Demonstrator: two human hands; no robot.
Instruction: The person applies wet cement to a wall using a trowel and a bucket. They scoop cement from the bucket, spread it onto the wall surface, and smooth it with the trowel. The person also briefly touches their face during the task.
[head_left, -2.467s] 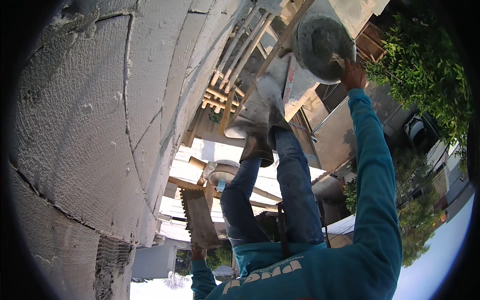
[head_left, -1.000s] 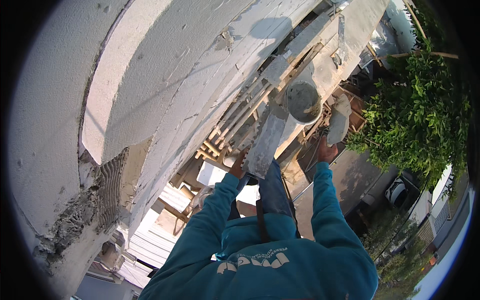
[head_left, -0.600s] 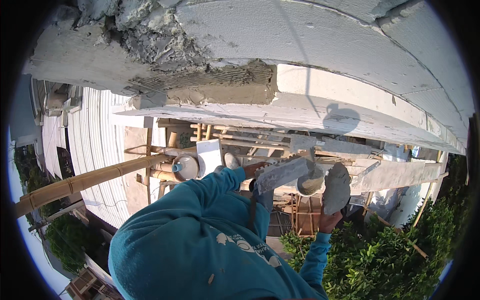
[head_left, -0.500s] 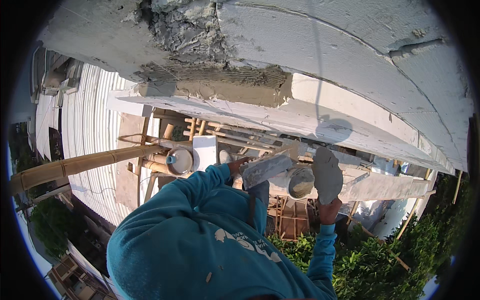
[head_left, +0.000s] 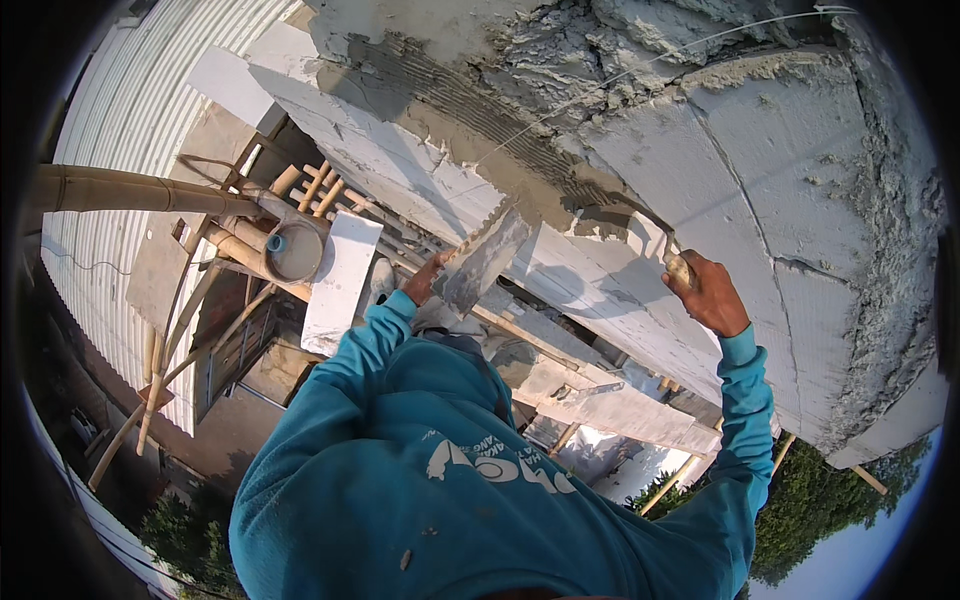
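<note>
trowel (head_left: 648, 238) points up-left, long axis slanting, gripped by the right hand (head_left: 714, 294); left hand (head_left: 425, 280) grips a notched blade (head_left: 486, 264).

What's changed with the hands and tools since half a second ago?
The right hand has carried its mortar trowel to the block wall, by one end of the ridged mortar; earlier it held the loaded blade away from the wall. Whether the load remains is unclear. The left hand still holds the notched trowel.
</note>
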